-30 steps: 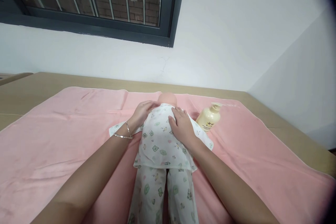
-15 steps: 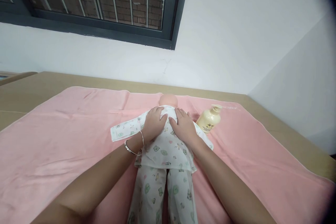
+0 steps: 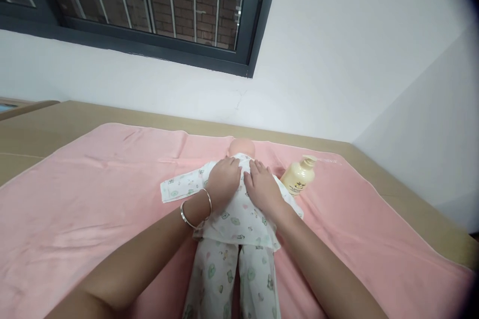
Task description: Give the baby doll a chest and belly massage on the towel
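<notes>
A baby doll [image 3: 243, 147] lies stretched out, its bald head at the far end. It wears a white top [image 3: 239, 222] and matching trousers [image 3: 215, 274] with small green animal prints. My left hand [image 3: 224, 180], with a silver bangle on the wrist, rests flat on the upper left of the top. Opposite it, my right hand [image 3: 263, 187] lies flat on the upper right, fingers stretched toward the neck. A narrow strip of cloth shows between the two hands. One sleeve [image 3: 183, 185] spreads out to the left; the right sleeve is partly hidden by my forearm.
A pale yellow pump bottle [image 3: 300, 175] leans just right of the doll. Beneath everything is a pink cloth [image 3: 112, 184] on a wooden tabletop [image 3: 86, 112]. A white wall with a dark-framed window [image 3: 239, 62] rises behind.
My left hand has slid slightly inward across the top, and its thumb now sits closer to the fingers. My right hand stays nearly in place. The whole view has tilted a little.
</notes>
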`<control>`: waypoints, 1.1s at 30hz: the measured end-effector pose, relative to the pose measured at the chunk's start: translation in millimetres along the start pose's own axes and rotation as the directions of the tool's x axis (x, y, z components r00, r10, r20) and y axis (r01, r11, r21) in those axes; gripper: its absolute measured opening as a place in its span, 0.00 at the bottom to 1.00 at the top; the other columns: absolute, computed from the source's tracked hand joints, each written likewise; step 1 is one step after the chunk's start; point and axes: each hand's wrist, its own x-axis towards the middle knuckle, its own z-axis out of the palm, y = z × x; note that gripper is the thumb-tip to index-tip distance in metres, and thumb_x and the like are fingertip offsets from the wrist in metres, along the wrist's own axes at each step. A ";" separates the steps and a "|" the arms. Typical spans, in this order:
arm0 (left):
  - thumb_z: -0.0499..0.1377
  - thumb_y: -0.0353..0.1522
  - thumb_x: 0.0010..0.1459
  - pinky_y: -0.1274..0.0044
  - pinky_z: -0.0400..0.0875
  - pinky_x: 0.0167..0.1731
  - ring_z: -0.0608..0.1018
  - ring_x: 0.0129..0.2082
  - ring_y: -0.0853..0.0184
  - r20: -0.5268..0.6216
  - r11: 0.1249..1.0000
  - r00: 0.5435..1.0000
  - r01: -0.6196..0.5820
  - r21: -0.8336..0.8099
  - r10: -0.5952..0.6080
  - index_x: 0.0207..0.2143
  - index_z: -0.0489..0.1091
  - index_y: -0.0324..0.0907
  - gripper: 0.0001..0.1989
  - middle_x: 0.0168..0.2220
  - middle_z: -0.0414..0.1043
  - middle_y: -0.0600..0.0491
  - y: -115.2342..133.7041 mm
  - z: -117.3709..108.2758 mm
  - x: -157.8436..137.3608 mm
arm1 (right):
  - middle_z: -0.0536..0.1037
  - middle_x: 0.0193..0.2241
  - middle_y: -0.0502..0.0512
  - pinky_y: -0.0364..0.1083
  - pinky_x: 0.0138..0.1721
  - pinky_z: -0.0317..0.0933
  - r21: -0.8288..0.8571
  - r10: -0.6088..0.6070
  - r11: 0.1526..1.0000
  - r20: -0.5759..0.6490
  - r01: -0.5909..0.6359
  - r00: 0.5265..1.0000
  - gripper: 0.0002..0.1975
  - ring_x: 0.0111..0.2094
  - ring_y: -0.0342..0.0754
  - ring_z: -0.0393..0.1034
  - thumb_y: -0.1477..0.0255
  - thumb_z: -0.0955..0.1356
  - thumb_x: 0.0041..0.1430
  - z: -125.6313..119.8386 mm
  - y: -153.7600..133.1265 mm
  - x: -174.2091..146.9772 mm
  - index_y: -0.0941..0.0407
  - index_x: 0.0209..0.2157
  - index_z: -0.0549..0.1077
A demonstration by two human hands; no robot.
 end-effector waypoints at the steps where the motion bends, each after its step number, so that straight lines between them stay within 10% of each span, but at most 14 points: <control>1: 0.46 0.27 0.64 0.67 0.66 0.50 0.73 0.48 0.58 0.019 0.999 1.000 -0.018 0.038 0.017 0.43 0.69 0.37 0.13 0.44 0.73 0.43 3.5 -2.7 -2.0 | 0.59 0.62 0.72 0.57 0.63 0.44 -0.032 0.005 0.999 -0.001 -0.005 1.000 0.27 0.65 0.59 0.50 0.68 0.53 0.69 -1.5 -7.8 -5.0 0.69 0.63 0.57; 14: 0.51 0.36 0.62 0.63 0.56 0.59 0.68 0.57 0.57 -0.021 0.978 0.986 0.161 -0.134 -0.165 0.52 0.65 0.37 0.18 0.55 0.70 0.44 -14.1 12.4 4.2 | 0.61 0.63 0.66 0.54 0.64 0.44 0.123 -0.019 0.992 -0.066 0.027 0.998 0.28 0.65 0.56 0.50 0.61 0.55 0.69 13.0 21.9 17.4 0.64 0.62 0.59; 25: 0.50 0.35 0.63 0.67 0.67 0.44 0.74 0.43 0.56 0.010 0.978 0.982 0.186 0.095 -0.188 0.38 0.69 0.38 0.12 0.39 0.74 0.44 9.7 -13.2 -6.0 | 0.77 0.45 0.65 0.51 0.52 0.57 -0.145 0.038 0.988 -0.148 -0.059 0.988 0.20 0.51 0.57 0.68 0.65 0.54 0.69 -5.8 -14.9 -12.5 0.60 0.47 0.72; 33: 0.51 0.36 0.63 0.64 0.62 0.52 0.74 0.48 0.56 -0.004 0.992 0.992 0.123 -0.031 -0.123 0.46 0.68 0.39 0.14 0.46 0.74 0.44 -8.7 2.0 1.5 | 0.65 0.60 0.66 0.55 0.60 0.45 -0.009 0.026 1.000 -0.088 -0.027 0.996 0.25 0.62 0.57 0.55 0.62 0.54 0.69 7.0 11.4 11.4 0.63 0.58 0.63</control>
